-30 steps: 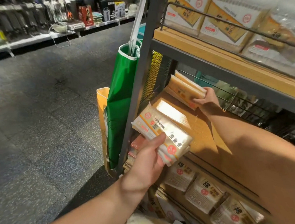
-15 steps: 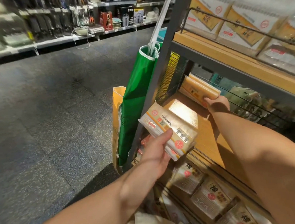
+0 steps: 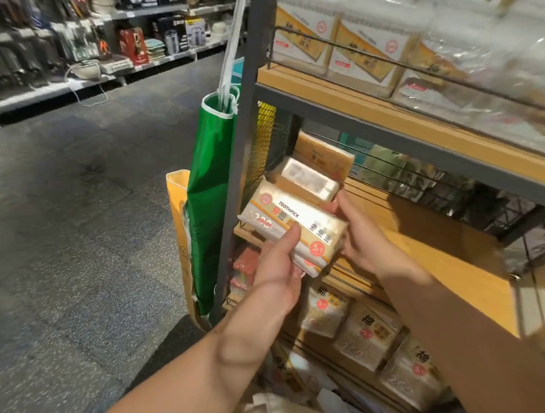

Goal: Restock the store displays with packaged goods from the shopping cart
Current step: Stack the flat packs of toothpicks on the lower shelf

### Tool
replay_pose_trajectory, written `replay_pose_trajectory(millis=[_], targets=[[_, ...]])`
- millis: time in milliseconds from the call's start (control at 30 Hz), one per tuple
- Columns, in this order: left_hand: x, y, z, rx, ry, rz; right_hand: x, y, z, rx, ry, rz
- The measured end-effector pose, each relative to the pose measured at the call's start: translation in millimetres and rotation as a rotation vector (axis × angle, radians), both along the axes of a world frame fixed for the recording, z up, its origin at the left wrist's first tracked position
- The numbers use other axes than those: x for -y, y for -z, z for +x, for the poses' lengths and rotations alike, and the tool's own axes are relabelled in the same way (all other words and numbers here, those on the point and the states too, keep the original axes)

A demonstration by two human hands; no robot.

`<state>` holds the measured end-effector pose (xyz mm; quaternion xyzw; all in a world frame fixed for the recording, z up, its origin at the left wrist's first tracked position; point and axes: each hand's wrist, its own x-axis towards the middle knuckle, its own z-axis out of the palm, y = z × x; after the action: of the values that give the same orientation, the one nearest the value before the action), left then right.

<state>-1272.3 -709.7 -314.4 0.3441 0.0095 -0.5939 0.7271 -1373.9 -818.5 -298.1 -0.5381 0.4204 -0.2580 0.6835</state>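
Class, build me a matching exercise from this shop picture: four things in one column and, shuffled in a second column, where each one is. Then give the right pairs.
Column one:
1. toothpick packs
2. green bag
3. cotton swab packs
4. left hand

Column two:
A. hanging at the outer side of the rack's grey post
B. on the low shelf, under the wooden board
C. held in front of the middle shelf
D. under the stack, thumb across its top label

Pairs: 1-C, 2-A, 3-B, 4-D.
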Motion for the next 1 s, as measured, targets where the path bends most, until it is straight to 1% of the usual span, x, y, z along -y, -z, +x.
replay_pose_trajectory(millis=[67, 133, 200, 300, 367, 467, 600, 633, 700, 767, 833, 900, 1000], targets=[[6, -3, -1, 0.031, -0.007, 0.008, -10, -3, -6, 0.105, -0.066, 0.121], [10, -7, -3, 0.055, -0.008, 0.011, -16, -5, -12, 0.172, -0.066, 0.158], [15, -9, -3, 0.056, -0.015, 0.004, -19, -6, -17, 0.188, -0.068, 0.136], [18, -11, -1, 0.068, -0.007, -0.031, -18, -5, -18, 0.099, -0.06, 0.044], [19, -15, 1, 0.15, 0.041, -0.041, -14, -5, -17, 0.11, -0.044, 0.02], [21, -19, 20, 0.418, 0.089, -0.008, 2, -8, -21, 0.141, 0.047, -0.016], [20, -36, 54, 0.718, 0.09, 0.021, 33, 2, -30, 0.019, 0.068, -0.089], [22, -39, 59, 0.825, 0.087, 0.027, 39, 6, -30, -0.023, 0.063, -0.099], [30, -43, 68, 1.118, 0.11, 0.019, 44, 14, -25, -0.087, 0.033, -0.127], [40, -46, 78, 1.421, 0.195, 0.009, 45, 18, -17, -0.113, -0.024, -0.162], [55, -43, 88, 1.636, 0.346, 0.03, 46, 22, -11, -0.104, -0.075, -0.179], [68, -42, 94, 1.737, 0.531, 0.08, 47, 22, -9, -0.078, -0.12, -0.165], [80, -41, 98, 1.754, 0.788, 0.091, 53, 20, -14, 0.026, -0.24, -0.081]])
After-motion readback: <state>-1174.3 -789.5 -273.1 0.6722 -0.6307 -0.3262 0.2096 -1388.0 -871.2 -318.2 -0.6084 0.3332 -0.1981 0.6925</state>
